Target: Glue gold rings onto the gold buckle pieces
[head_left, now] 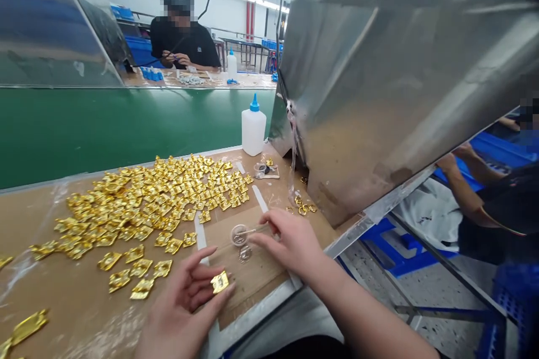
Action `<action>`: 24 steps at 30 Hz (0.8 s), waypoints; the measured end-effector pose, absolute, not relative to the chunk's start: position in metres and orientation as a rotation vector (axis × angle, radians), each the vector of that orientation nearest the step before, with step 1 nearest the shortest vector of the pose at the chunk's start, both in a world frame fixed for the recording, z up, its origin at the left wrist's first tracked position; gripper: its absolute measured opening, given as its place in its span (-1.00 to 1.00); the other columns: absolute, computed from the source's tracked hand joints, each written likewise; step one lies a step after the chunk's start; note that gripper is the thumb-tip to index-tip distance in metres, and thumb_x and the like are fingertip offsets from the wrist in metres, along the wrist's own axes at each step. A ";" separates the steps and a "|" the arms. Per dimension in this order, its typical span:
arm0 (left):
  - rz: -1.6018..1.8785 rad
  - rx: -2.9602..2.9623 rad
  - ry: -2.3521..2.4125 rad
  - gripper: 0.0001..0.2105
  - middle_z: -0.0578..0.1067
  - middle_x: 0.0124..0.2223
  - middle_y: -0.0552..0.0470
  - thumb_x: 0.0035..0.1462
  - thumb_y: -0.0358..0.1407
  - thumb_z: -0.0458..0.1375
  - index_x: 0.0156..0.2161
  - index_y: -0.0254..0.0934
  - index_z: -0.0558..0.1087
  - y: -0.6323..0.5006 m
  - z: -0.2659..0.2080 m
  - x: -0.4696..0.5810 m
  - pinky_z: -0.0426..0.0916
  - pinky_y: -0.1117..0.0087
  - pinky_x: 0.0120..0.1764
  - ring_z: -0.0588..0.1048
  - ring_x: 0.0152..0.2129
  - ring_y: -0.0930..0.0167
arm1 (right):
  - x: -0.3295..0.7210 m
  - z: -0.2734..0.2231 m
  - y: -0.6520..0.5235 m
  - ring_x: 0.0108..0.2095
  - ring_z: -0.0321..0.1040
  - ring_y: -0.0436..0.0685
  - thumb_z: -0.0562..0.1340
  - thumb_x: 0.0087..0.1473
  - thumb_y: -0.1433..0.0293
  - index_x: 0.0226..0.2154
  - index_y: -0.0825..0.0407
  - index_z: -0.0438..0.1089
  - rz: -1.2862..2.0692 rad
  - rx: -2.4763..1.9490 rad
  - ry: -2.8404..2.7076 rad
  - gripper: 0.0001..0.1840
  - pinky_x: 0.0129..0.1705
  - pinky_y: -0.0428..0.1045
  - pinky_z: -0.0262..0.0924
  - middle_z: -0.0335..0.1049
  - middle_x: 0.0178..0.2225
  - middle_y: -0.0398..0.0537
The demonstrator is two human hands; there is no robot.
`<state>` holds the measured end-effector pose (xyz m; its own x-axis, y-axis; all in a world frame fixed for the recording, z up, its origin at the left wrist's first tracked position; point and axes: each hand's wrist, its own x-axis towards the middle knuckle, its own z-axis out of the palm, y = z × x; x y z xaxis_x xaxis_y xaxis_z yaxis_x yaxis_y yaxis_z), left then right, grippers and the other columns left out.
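Probably light and slick, the gold piece [219, 282] suits an edge hold: your left hand [185, 294] pinches it near the small cup [233, 236]; your right hand [290, 236] grips a thin stick [254, 230].

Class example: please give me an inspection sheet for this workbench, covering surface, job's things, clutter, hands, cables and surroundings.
Surface: brown tabletop, whitish smears.
Job's things: many loose gold pieces; small round dish.
Clutter: white bottle, blue-capped, upright; gold rings near the metal panel.
Hands: left hand holds one gold piece; right hand holds a thin stick, tip at the dish.
Cables: dark cable hanging beside the metal panel.
Surroundings: co-worker beyond the green surface; another person at right.
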<state>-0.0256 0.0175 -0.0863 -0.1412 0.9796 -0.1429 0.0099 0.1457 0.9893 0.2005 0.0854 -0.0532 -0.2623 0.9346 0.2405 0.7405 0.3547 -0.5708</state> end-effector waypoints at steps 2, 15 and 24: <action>1.184 1.053 1.368 -0.32 0.60 -0.26 0.03 -0.10 -0.09 0.52 0.12 -0.18 0.43 0.019 -0.090 -0.029 0.60 0.42 -0.23 0.62 -0.34 0.34 | 0.221 -0.051 0.083 -0.34 0.35 0.04 0.22 0.36 0.12 -0.18 -0.01 0.43 0.405 -1.540 -2.005 -0.72 -0.27 -0.04 0.09 0.44 -0.30 -0.13; 1.290 1.183 1.349 -0.52 0.65 -0.20 -0.01 -0.01 -0.10 0.48 0.02 -0.11 0.53 0.008 -0.081 -0.024 0.63 0.42 -0.26 0.66 -0.29 0.29 | 0.242 -0.055 0.075 -0.16 0.33 0.10 0.19 0.38 0.22 -0.28 0.02 0.37 0.747 -1.183 -1.872 -0.76 -0.07 0.01 0.22 0.35 -0.20 -0.03; 1.317 1.269 1.297 -0.63 0.68 -0.21 0.04 0.01 -0.19 0.46 -0.05 -0.03 0.57 -0.012 -0.050 -0.014 0.67 0.33 -0.25 0.69 -0.29 0.24 | 0.201 -0.052 0.030 -0.43 0.33 -0.01 0.32 0.28 0.19 -0.31 0.01 0.42 1.460 -0.578 -1.508 -0.76 -0.47 -0.11 0.32 0.47 -0.22 0.02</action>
<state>-0.0144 -0.0118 -0.0496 -0.1023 0.9910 0.0860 0.0710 -0.0789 0.9944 0.2007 0.0301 -0.0523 -0.4594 0.8396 0.2899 -0.2624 0.1836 -0.9473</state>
